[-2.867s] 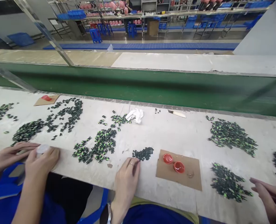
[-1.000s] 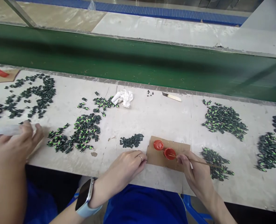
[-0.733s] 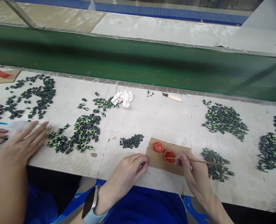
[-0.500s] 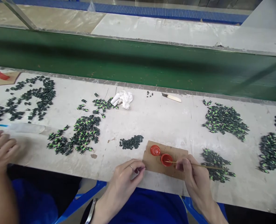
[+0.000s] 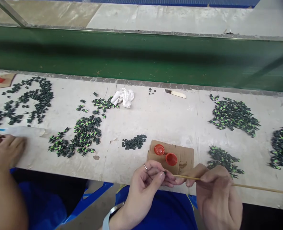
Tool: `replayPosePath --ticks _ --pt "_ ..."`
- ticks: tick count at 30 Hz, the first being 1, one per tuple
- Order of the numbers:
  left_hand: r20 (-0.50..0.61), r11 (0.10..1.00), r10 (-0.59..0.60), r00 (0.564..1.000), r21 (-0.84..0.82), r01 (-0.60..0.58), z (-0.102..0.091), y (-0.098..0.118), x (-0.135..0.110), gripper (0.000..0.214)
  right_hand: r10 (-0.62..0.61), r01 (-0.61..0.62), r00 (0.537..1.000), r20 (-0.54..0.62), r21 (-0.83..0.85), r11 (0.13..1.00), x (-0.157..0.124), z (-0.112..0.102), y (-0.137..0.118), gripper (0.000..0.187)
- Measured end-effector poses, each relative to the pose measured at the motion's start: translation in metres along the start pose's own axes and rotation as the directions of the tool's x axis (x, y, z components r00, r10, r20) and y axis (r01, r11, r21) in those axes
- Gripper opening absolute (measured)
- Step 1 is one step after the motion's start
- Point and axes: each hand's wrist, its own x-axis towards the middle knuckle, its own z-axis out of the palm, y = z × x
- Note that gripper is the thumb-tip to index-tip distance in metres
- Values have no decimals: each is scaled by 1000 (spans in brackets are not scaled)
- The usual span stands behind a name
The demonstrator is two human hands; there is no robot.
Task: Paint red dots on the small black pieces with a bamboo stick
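I take the small red pot as the centre of a clock dial, with twelve pointing away from the person. At seven o'clock, close to the pot, the left hand has its thumb and forefinger pressed together on a very small dark piece, which is largely hidden by the fingers. At four o'clock the right hand has its fingers closed around a thin wooden stick. One end of this stick points towards nine o'clock, just beside the dark piece; whether they touch, I cannot tell. The other end extends past the hand towards four o'clock.

The pot stands on a cardboard sheet, and a round red cap lies near it, at ten o'clock. Also at ten o'clock, but off the cardboard, a cluster of dark discs rests on the white table. Dark, green-marked pieces form a small heap at three o'clock and a larger heap at two o'clock. A crumpled white cloth or tissue lies at eleven o'clock. Far off at nine o'clock is a co-worker's hand, near a translucent bottle.
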Motion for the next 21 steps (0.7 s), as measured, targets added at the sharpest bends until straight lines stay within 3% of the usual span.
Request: replayPosePath --ticks 5,12,17,21 --pt "-3 999 -15 1000 -29 14 2 3 0 31 21 -19 996 -83 15 1000 -3 12 -2 33" --pt "-29 1000 10 1000 2 -10 4 4 -2 29 -6 3 994 -109 -29 1000 -4 15 -1 33" --pt "-49 999 6 999 50 -4 3 4 -2 31 -61 63 997 37 -58 996 1 8 -1 33" --pt "-38 997 3 999 76 0 2 3 -4 30 -122 141 970 210 -77 987 8 0 -9 30"
